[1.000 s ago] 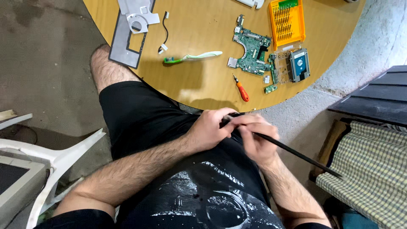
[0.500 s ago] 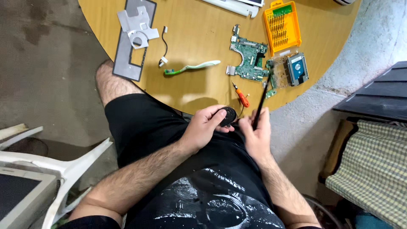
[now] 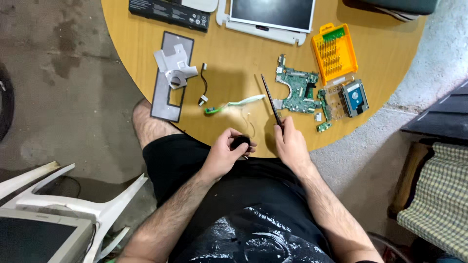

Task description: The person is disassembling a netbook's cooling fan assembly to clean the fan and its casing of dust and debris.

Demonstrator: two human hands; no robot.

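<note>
Head view looks down at two bare hands held over a lap, right at the near edge of a round wooden table (image 3: 234, 48). A small round black part (image 3: 240, 142) is gripped by the left hand (image 3: 225, 155), with the fingers curled around it. A long thin black tool (image 3: 271, 102) is held by the right hand (image 3: 291, 145), which is closed on its lower end. The tool is tipped up and away from that hand, out over the table. The two hands are close together but not touching.

Just past the right hand, a green circuit board (image 3: 298, 91) is seen lying flat. Further out on that side, an orange case of screwdriver bits (image 3: 334, 52) and a small hard drive (image 3: 354, 96) are seen. Just past the left hand, a green and white toothbrush (image 3: 233, 104) is lying on the wood. Further out on the left side, a grey flat frame (image 3: 170, 78) with a bent metal piece on it is laid. Far from both hands, a white screen panel (image 3: 270, 14) and a long black battery (image 3: 168, 13) are placed
</note>
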